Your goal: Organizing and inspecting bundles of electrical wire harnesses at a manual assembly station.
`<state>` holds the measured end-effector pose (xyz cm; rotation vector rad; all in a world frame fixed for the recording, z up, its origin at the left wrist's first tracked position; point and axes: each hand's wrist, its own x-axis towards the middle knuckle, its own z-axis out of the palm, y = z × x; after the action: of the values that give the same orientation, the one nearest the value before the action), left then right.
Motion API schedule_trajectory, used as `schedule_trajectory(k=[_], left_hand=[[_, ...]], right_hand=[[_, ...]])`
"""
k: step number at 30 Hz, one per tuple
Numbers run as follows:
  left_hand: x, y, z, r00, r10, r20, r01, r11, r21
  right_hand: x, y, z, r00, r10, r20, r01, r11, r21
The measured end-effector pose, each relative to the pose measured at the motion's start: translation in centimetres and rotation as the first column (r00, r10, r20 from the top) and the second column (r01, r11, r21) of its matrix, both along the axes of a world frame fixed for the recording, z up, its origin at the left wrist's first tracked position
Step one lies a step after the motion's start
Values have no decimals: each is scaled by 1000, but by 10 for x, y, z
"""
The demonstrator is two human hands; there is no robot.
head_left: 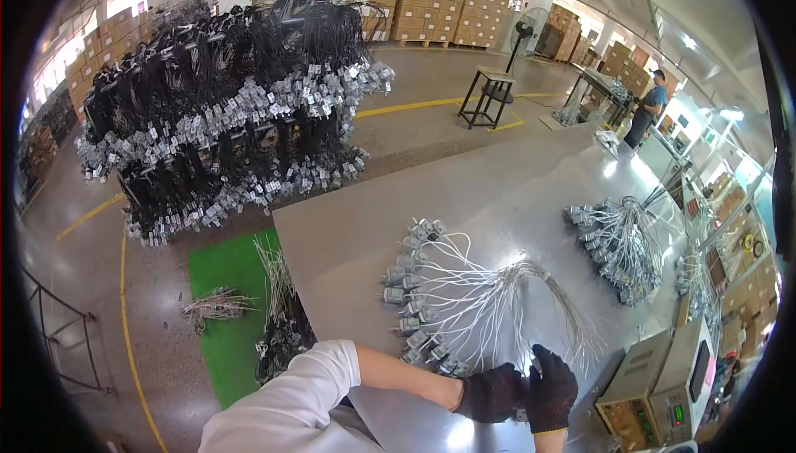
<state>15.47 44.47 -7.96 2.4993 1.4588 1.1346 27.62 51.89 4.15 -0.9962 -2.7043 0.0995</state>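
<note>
On the metal-topped table, a fanned bundle of white cables (pixel 497 280) ends in a curved row of grey plugs (pixel 403 294). Both my hands wear dark knitted gloves and meet just below the bundle, near the table's front. Fingers curled, my left hand (pixel 491 393) comes in from the left, beside the lowest plugs. Close against it, my right hand (pixel 551 388) is closed too, with its fingers bent around thin white wire ends. A small grey piece shows between and under the hands; most of it is hidden by the gloves.
A second heap of plugs with white cables (pixel 623 245) lies at the table's far right. Test instruments (pixel 659 391) stand near right. A rack of black cables (pixel 240 113) stands left; more bundles lie on a green mat (pixel 228 266). A co-worker (pixel 648 110) stands far right.
</note>
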Motion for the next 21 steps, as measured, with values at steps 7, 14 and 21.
schedule_trajectory(k=[7, 14, 21], left_hand=[[2, -1, -7, 976, 79, -202, -91, 995, -50], [20, 1, -5, 967, 103, -233, -134, 984, -121], [6, -6, 11, 991, -19, 132, 19, 1000, 4]], right_hand=[[5, -21, 0, 970, -167, -178, 113, 954, -278], [58, -18, -19, 896, -317, -310, 107, 833, -543], [65, -42, -42, 979, -178, -97, 170, 982, -86]])
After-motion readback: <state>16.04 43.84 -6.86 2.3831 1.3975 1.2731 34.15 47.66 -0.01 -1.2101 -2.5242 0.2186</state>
